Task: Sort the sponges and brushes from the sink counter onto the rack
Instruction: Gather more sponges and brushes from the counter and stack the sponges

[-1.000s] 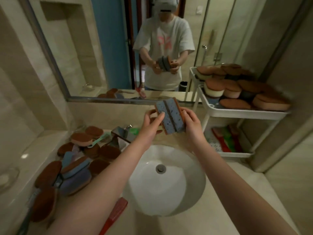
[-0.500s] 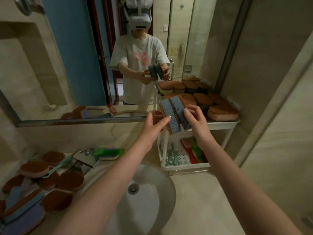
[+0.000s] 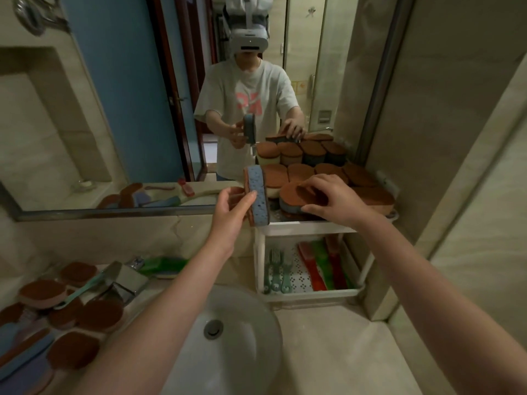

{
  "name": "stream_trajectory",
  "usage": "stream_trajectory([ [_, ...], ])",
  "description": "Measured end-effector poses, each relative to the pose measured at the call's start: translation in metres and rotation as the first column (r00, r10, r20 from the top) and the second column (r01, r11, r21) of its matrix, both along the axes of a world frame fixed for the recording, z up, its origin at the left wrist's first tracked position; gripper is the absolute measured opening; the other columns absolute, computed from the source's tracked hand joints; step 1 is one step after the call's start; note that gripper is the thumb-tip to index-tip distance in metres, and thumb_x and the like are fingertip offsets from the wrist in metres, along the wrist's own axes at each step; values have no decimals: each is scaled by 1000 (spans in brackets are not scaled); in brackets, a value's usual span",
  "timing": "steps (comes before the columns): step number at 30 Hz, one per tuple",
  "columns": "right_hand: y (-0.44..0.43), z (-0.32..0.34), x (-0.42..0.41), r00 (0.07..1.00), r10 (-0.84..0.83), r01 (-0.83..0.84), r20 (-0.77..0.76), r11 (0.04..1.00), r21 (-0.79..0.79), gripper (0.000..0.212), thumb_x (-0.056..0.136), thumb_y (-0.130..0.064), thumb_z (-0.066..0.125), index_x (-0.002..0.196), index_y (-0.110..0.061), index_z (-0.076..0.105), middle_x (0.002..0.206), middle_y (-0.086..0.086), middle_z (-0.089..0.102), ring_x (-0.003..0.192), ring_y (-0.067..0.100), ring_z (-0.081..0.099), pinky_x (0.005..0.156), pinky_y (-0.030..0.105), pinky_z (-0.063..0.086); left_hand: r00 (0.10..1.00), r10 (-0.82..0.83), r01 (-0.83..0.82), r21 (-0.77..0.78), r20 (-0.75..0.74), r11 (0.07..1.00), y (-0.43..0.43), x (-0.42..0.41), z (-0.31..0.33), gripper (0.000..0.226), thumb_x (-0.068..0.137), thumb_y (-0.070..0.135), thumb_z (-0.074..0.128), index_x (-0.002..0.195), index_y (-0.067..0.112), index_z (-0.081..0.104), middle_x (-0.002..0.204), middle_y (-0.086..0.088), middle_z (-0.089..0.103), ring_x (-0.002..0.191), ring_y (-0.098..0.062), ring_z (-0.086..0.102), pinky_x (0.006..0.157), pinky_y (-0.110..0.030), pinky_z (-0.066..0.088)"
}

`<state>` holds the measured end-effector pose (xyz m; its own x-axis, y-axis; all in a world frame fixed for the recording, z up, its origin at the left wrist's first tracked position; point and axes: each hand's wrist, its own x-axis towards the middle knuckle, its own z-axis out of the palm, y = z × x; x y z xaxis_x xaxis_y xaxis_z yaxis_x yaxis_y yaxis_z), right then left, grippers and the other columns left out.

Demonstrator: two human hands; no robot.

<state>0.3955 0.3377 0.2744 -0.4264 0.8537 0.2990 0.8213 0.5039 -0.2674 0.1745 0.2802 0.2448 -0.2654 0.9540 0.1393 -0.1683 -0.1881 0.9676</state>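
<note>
My left hand point(image 3: 232, 208) grips a blue sponge point(image 3: 258, 195) with a brown scouring back, held upright on its edge just left of the rack's top shelf. My right hand point(image 3: 332, 196) presses a second blue sponge point(image 3: 291, 195), brown side up, down onto the front left of the top shelf of the white rack point(image 3: 302, 228). That shelf is packed with several brown-topped sponges point(image 3: 359, 175). The lower shelf holds teal brushes point(image 3: 276, 269) and red and green brushes point(image 3: 322, 263).
More brown-topped sponges point(image 3: 98, 315) and a teal-handled brush point(image 3: 82, 289) lie on the counter left of the round white sink point(image 3: 228, 346). A chrome tap point(image 3: 125, 280) and a green brush point(image 3: 165, 265) sit behind the sink. A mirror point(image 3: 128, 109) covers the wall.
The two sponges that both hands held together have been split. My right hand carried one onto the rack's top shelf, while my left hand kept the other upright. The view turned right.
</note>
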Motion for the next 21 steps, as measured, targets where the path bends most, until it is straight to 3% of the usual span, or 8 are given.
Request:
stream_trajectory([
  [3, 3, -3, 1, 1000, 3, -3, 24, 1000, 2, 57, 85, -46, 64, 134, -22, 49, 145, 3, 41, 135, 23, 31, 108, 36, 30, 1000, 19, -19, 5, -7, 1000, 2, 1, -2, 17, 87, 24, 62, 100, 21, 52, 103, 0, 62, 91, -9, 61, 62, -14, 49],
  [8, -1, -2, 4, 996, 49, -48, -77, 999, 15, 52, 85, -41, 65, 132, -24, 50, 141, 0, 43, 130, 21, 33, 104, 32, 30, 999, 29, -29, 6, -14, 1000, 0, 2, -1, 21, 87, 24, 62, 105, 19, 51, 106, -1, 62, 95, -11, 61, 66, -18, 48],
  [13, -1, -4, 4, 999, 44, -44, 31, 999, 1, 49, 88, -37, 63, 132, -19, 50, 142, 4, 45, 132, 23, 36, 107, 37, 34, 999, 36, -36, 7, -18, 999, -2, 5, -1, 19, 87, 24, 62, 102, 21, 52, 110, -4, 62, 99, -14, 61, 66, -17, 49],
  [18, -1, -8, 4, 997, 43, -46, 63, 998, 45, 46, 88, -37, 61, 130, -21, 53, 140, 3, 48, 131, 23, 39, 107, 40, 35, 999, 38, -37, 11, -36, 999, -2, 9, 1, 26, 86, 22, 65, 108, 16, 53, 117, -10, 62, 108, -22, 60, 84, -29, 52],
  [21, -7, -8, 3, 991, 40, -26, -130, 994, 104, 44, 92, -38, 55, 134, -25, 51, 140, 1, 48, 131, 19, 40, 105, 33, 35, 996, 19, -16, 37, -83, 999, -2, 17, 11, 24, 86, 19, 65, 107, 15, 55, 110, -6, 63, 103, -20, 61, 84, -29, 52],
])
